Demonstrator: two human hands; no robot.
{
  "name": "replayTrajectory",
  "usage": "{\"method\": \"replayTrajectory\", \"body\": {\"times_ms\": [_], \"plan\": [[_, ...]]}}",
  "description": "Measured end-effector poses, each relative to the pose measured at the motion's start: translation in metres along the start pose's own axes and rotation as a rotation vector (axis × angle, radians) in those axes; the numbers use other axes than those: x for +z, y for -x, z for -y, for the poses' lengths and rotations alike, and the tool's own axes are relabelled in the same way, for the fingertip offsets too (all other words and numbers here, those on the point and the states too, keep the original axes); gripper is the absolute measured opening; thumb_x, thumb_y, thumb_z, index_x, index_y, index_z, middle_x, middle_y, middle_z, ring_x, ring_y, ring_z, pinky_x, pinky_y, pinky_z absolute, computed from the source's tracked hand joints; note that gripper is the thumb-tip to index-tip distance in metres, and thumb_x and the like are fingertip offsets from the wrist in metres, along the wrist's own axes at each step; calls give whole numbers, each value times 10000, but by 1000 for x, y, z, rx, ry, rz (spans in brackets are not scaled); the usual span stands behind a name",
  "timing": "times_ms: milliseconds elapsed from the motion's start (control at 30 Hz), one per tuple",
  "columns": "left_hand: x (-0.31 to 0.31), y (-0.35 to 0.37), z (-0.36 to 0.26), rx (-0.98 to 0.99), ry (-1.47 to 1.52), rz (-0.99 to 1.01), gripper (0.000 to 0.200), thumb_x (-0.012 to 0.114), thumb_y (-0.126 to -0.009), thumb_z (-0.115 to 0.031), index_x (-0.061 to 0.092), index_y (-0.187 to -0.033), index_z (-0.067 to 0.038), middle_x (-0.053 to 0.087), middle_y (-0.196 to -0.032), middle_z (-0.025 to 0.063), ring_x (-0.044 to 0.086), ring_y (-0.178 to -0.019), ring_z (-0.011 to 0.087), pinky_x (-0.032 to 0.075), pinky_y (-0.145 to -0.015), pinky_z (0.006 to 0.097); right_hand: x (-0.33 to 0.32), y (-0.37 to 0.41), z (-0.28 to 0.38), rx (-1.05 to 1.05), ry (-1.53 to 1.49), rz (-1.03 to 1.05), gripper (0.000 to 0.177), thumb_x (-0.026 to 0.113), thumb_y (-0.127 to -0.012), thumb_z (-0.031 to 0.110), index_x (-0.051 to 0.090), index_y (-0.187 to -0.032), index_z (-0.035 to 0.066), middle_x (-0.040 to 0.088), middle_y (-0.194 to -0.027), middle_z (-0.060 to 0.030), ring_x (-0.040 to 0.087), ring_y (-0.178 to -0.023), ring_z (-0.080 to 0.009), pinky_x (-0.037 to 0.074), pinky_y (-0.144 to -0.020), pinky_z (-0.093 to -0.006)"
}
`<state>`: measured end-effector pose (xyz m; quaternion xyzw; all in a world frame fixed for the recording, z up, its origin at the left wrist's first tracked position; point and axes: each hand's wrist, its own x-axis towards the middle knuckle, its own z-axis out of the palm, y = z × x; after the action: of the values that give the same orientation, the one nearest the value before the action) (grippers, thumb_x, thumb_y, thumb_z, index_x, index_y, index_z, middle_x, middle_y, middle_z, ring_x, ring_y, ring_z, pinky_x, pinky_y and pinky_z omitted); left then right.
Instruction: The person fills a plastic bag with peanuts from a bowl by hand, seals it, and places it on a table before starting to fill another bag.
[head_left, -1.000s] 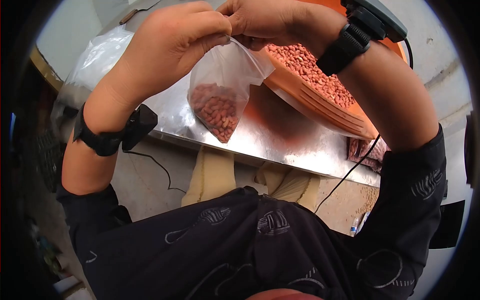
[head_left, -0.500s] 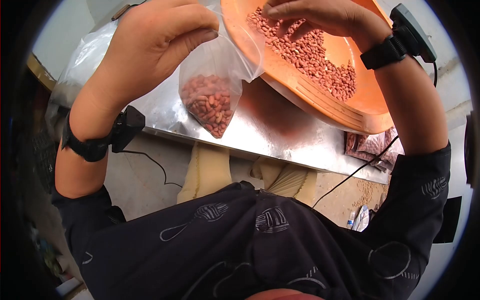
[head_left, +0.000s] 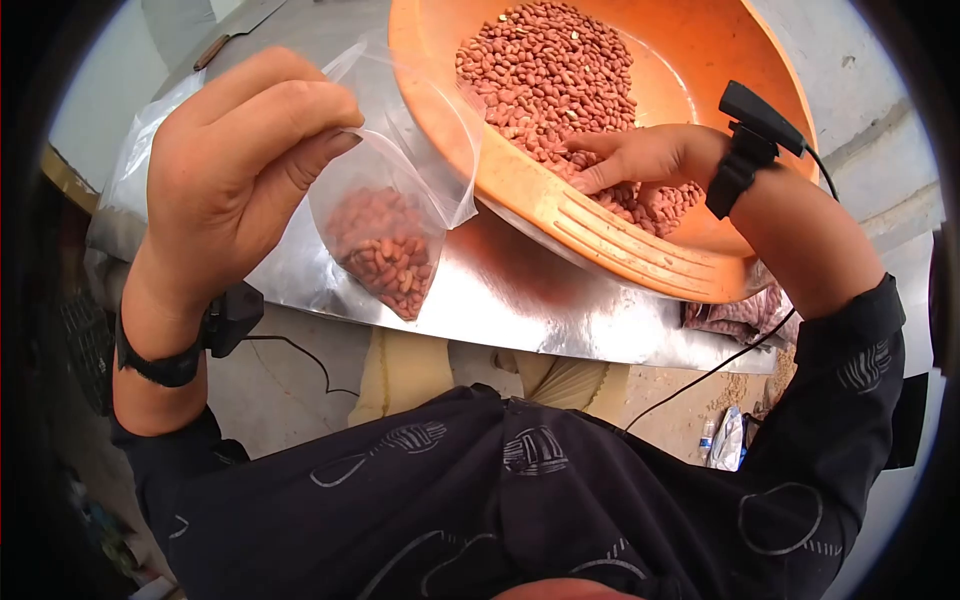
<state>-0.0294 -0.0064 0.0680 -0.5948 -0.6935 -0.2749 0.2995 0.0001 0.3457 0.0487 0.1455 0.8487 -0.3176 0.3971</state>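
Observation:
Pinched between the thumb and fingers of my left hand is the rim of a clear plastic bag, part filled with reddish peanuts and hanging over the metal table. The bag's mouth gapes toward the orange basin. My right hand reaches into that basin with its thumb and a finger apart, and its other fingertips are sunk in the loose peanuts. Whether it holds any peanuts is hidden.
The metal table has its near edge close to my legs. Filled bags of peanuts lie under the basin's right side. A knife and clear plastic bags are at the back left. A bottle is on the floor.
My right hand has gone down from above the basin into the peanuts. My left hand and the bag have shifted left and slightly down in view, and the basin appears lower.

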Motion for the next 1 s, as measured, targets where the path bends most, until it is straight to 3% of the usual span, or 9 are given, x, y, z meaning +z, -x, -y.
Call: {"method": "replayTrajectory", "body": {"times_ms": [67, 100, 200, 233, 367, 500, 767, 933, 1000], "plan": [[-2, 2, 2, -12, 24, 57, 109, 655, -814, 28, 615, -915, 21, 580, -823, 107, 550, -684, 212, 436, -596, 274, 7, -15, 5, -98, -27, -63, 1048, 751, -739, 556, 189, -1510, 124, 498, -1323, -161, 587, -977, -292, 523, -779, -464], [-2, 2, 3, -20, 35, 86, 115, 637, -821, 51, 610, -932, 37, 585, -854, 119, 554, -717, 212, 444, -623, 269, 9, -16, 11, -154, -111, -24, 947, 736, -781, 513, 252, -1494, 120, 512, -1310, -143, 588, -941, -252, 523, -787, -427], [-2, 0, 3, -25, 41, 90, 117, 638, -823, 49, 611, -936, 39, 586, -857, 120, 556, -716, 210, 444, -621, 269, 19, -34, 18, -427, 11, -157, 728, 702, -847, 432, 392, -1416, 100, 599, -1143, -134, 607, -799, -180, 533, -657, -343], [-1, 0, 3, -26, 41, 87, 117, 640, -822, 48, 612, -936, 38, 586, -854, 119, 556, -714, 211, 444, -619, 269, 25, -38, 21, -402, -86, -208, 513, 693, -877, 290, 506, -1296, 62, 637, -895, -93, 588, -639, -121, 495, -518, -271], [0, -3, 5, -1, 23, 79, 117, 647, -821, 40, 616, -934, 34, 586, -838, 114, 556, -703, 213, 444, -610, 270, 24, -28, 37, -412, -88, -200, 315, 696, -834, 136, 600, -1107, 11, 599, -687, -47, 546, -548, -110, 447, -453, -273], [-2, -3, 4, 3, 9, 80, 113, 655, -822, 28, 619, -929, 27, 583, -817, 106, 554, -689, 212, 442, -599, 273, 14, -28, 35, -510, 128, -263, 45, 638, -857, 93, 616, -852, 54, 529, -664, 27, 500, -539, -55, 409, -462, -215], [0, -5, 5, 55, 32, 53, 106, 658, -824, 23, 617, -921, 15, 581, -810, 105, 559, -680, 220, 439, -591, 277, -12, 1, 55, -620, 121, -380, 109, 633, -872, 113, 576, -784, 80, 459, -582, 46, 394, -447, -31, 280, -381, -197], [2, -5, 6, 43, 27, 25, 106, 663, -826, 11, 618, -922, 5, 584, -811, 94, 561, -680, 220, 441, -595, 282, -6, 44, 119, -866, -3, -144, 94, 646, -887, 115, 625, -880, 24, 581, -695, -16, 561, -592, -90, 437, -483, -212], [1, -5, 6, 38, 12, 30, 106, 663, -827, 8, 618, -924, 4, 584, -811, 93, 560, -681, 221, 442, -598, 287, 18, 47, 141, -882, 81, -153, 103, 664, -870, 118, 629, -828, 31, 531, -616, 10, 485, -499, -80, 375, -436, -217]]}}
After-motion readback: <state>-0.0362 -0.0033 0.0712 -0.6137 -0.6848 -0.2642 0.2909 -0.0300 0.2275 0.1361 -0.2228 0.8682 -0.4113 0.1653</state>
